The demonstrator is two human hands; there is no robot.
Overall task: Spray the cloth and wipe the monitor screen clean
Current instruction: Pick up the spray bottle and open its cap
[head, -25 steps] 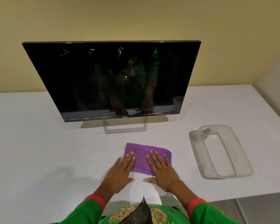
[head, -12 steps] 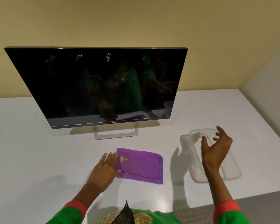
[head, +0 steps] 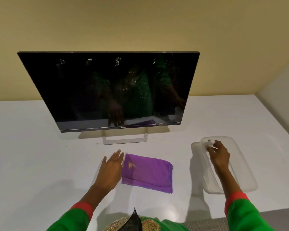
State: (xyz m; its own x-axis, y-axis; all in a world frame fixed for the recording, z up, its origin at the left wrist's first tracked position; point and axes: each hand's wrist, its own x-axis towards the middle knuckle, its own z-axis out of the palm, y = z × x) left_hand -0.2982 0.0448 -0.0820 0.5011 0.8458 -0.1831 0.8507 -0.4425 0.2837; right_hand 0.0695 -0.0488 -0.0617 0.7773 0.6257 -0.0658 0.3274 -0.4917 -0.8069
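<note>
Head view: spray bottle (head: 207, 165) lies flat, nozzle seemingly toward monitor (head: 110, 90).

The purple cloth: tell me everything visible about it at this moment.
The purple cloth is a thin, slightly sheer-looking fabric folded into a flat rectangle, layered edges showing along its right side. A small pale yellowish mark sits near its upper left. It lies on the white desk in front of the monitor stand, slightly skewed. The left hand rests with straight fingers at its left edge, seemingly touching it; the right hand is away from it.
</note>
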